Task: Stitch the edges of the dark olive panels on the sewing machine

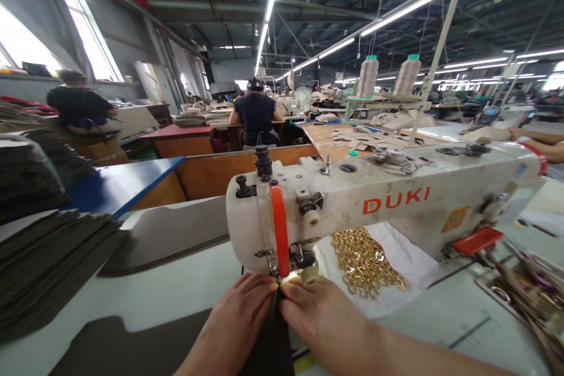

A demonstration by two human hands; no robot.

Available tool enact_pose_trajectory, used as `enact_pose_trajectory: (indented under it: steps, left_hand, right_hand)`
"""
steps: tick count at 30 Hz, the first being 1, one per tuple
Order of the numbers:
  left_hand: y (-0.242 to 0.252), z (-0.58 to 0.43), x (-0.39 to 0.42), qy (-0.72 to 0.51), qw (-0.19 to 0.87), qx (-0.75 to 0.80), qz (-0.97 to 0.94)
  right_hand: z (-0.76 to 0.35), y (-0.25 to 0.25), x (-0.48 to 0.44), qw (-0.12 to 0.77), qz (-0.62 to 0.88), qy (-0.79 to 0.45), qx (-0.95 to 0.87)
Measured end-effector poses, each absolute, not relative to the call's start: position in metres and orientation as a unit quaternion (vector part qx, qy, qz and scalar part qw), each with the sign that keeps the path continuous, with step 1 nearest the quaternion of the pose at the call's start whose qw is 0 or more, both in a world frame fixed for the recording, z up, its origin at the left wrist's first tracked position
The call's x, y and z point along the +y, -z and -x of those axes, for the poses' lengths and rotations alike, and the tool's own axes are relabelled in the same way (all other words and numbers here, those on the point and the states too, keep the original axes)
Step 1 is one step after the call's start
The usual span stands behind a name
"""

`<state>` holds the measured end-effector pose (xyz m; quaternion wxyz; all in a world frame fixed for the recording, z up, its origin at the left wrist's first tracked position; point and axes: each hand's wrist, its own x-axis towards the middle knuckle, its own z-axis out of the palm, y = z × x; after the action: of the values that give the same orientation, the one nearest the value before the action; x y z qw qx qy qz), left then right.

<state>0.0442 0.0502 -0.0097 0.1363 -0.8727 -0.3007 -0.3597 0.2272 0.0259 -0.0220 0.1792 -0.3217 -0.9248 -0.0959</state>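
A white sewing machine (335,194) marked DUKI stands before me, its lit needle area just ahead of my fingertips. Close to the left of the needle, my left hand (240,308) has its fingers pressed together on a dark fabric piece (269,343). My right hand (319,311) pinches the same piece from the right, its fingertips nearly meeting the left ones. The fabric's far end is hidden beneath the machine head and my fingers. Gold metal rings (368,261) lie heaped on white paper (412,255) beneath the machine arm.
Dark cut panels are stacked at the left (48,270), with more flat panels (171,235) behind the needle. A cluttered tray (524,294) sits at the right. Thread cones (368,76) stand behind the machine. Other people work farther off, one seated ahead (255,111).
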Motion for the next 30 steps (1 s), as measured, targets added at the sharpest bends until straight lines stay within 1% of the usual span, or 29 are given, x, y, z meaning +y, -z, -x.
enact_pose_trajectory:
  steps: [8,14,20,25,30]
  left_hand:
    - [0.005,-0.046,0.05,0.372,0.131,-0.306,0.867]
    - [0.006,-0.045,0.049,0.371,0.099,-0.326,0.864]
    - [0.002,-0.047,0.048,0.365,0.098,-0.323,0.867]
    - [0.007,-0.042,0.045,0.336,0.122,-0.332,0.873]
    - [0.014,-0.032,0.036,0.279,0.129,-0.341,0.888]
  right_hand:
    - [-0.227,0.025,0.028,0.192,0.319,0.102,-0.923]
    - [-0.226,0.023,0.027,0.191,0.322,0.097,-0.922]
    - [-0.224,0.023,0.025,0.184,0.331,0.088,-0.921]
    - [-0.229,0.023,0.021,0.202,0.304,0.088,-0.927]
    - [-0.234,0.022,0.016,0.201,0.271,0.089,-0.937]
